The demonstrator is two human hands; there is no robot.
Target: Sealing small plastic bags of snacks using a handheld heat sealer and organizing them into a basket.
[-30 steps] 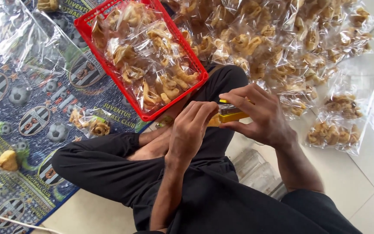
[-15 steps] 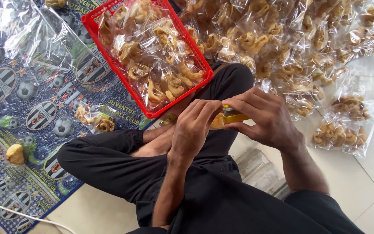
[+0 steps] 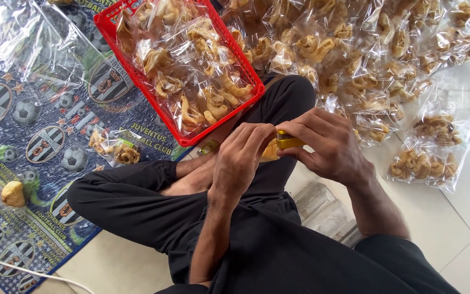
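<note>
Over the lap, the right hand (image 3: pixel 330 149) pinches a small yellow tool (image 3: pixel 288 142) in curled fingers (image 3: pixel 300 130). The left hand (image 3: pixel 240 160) closes its fingers around a snack bag (image 3: pixel 270 151) touching the tool's tip, just below the red basket (image 3: pixel 164 111).

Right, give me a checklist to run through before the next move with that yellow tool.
1. Right hand grips the yellow tool: ok.
2. Left hand meets the tool's end: ok.
3. Snack bag between the hands: partly hidden, cannot tell how it sits.
4. Tool open or shut: cannot tell.
5. Red basket beside the knee, full of bags: ok.
6. Pile of filled bags beyond the right hand: ok.
</note>
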